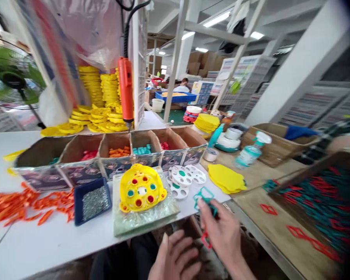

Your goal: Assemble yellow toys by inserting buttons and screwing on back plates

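My right hand [221, 231] is closed around thin plastic frame pieces, a teal one [204, 196] sticking up above the fingers and a red one [205, 240] hanging below. My left hand [175, 258] hovers low beside it, fingers loosely curled and apart, holding nothing. Just ahead on the white table lies a yellow round plastic shell [141, 189] with coloured buttons, resting on a clear pad [142, 217]. White perforated discs [183, 177] lie to its right.
A row of cardboard bins [113, 153] holds small coloured parts. A blue tray of screws [91, 200], loose orange pieces [20, 204], stacked yellow discs [100, 101], a hanging orange screwdriver [126, 89], a spray bottle [251, 151] and a crate of red and teal frames [323, 202] surround me.
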